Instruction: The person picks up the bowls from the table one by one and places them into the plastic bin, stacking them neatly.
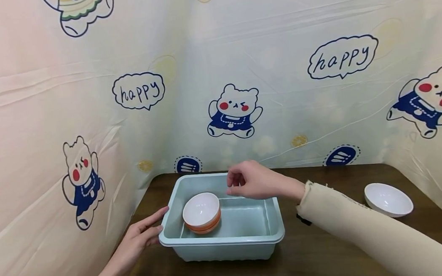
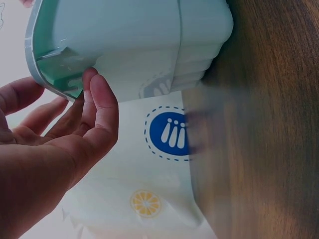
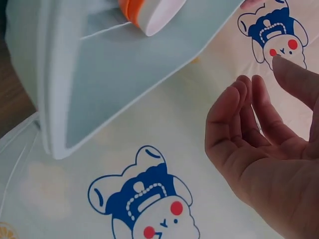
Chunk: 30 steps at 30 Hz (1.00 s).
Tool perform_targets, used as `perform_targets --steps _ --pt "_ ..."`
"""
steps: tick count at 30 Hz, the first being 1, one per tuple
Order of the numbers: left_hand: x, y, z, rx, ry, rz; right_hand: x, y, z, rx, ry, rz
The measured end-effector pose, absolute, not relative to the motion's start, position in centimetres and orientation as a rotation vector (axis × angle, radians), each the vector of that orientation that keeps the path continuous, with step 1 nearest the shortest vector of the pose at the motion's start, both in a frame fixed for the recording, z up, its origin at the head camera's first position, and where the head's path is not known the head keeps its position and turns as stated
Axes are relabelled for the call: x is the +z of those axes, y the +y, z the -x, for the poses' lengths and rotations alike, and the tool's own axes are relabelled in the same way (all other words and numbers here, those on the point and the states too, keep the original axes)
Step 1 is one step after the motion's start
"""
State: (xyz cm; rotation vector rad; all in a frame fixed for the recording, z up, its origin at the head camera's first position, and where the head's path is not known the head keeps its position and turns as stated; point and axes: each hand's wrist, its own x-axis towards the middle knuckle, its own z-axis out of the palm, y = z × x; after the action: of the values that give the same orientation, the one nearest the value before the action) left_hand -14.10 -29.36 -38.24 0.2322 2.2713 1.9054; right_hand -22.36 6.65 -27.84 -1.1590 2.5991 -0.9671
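Observation:
A pale blue-green plastic basin (image 1: 235,239) stands on the table. Stacked bowls (image 1: 202,211), white inside with orange outer sides, sit in its left half; part of them shows in the right wrist view. At the basin's left rim, my left hand (image 1: 141,235) touches the edge with its thumb and index finger. In the left wrist view, that hand's other fingers (image 2: 102,102) bend loosely beside the outer wall. Above the basin's back right part hovers my right hand (image 1: 255,180). Its fingers (image 3: 224,112) hang loosely curled, thumb apart, with nothing between them.
A white bowl (image 1: 389,199) sits apart at the right on the dark wooden table (image 1: 326,245). Printed cloth (image 1: 280,109) hangs behind the table and along both sides, close to the basin's back edge.

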Motion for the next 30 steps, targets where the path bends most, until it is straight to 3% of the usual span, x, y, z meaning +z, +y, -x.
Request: perform_targets --steps 30 --pt "-38.2 -29.5 14.4 1.905 2.285 -0.214 -33.1 16.3 13.7 -1.251 2.977 1.059"
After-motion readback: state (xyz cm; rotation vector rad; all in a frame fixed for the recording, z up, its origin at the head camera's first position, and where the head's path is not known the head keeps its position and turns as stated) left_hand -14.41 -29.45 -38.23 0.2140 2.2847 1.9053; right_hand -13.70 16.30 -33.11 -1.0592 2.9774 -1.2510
